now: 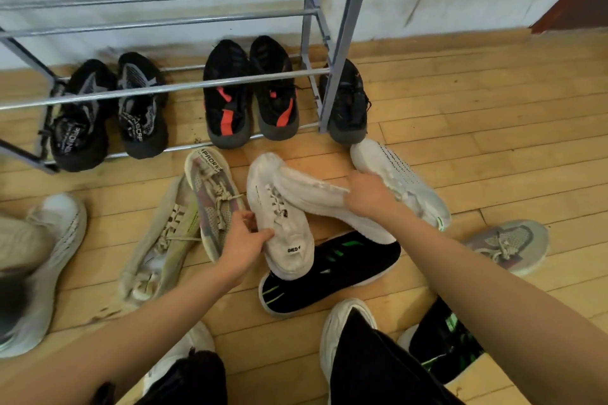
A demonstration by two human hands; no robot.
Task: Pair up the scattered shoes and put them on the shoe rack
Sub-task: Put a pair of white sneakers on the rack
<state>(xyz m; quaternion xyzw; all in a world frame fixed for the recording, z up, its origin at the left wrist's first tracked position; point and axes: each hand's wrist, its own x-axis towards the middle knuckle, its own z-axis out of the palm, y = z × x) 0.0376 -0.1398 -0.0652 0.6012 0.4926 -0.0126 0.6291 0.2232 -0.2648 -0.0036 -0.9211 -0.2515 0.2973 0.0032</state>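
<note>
The white sneaker (284,233) I am working on lies toe towards the rack on the floor in front of the shoe rack (342,43), with its heel end resting on a black shoe with green stripes (332,268). My left grip (245,242) is clamped on its left side by the collar, thumb on top and fingers curled round the edge. A second white sneaker (309,191) leans across the first one, tipped on its side. My right grip (367,194) is closed round its opening with the back of the hand towards me, so the fingertips are hidden. The two sneakers touch, and both grips sit at their heel halves, near each other.

Just behind the right grip lies a white knit shoe (403,174) with dotted lines. Its toe points at the rack's right front post. To the left of the held sneaker lie a grey and pink shoe (214,199) and a yellowish shoe (161,240), side by side and touching.

On the rack's bottom rails stand a black and grey pair (108,115) towards the left end and a black and red pair (250,99) towards the right end. A single black shoe (348,102) stands on the floor just outside the right posts. A grey shoe (510,243) lies well apart to the right.
</note>
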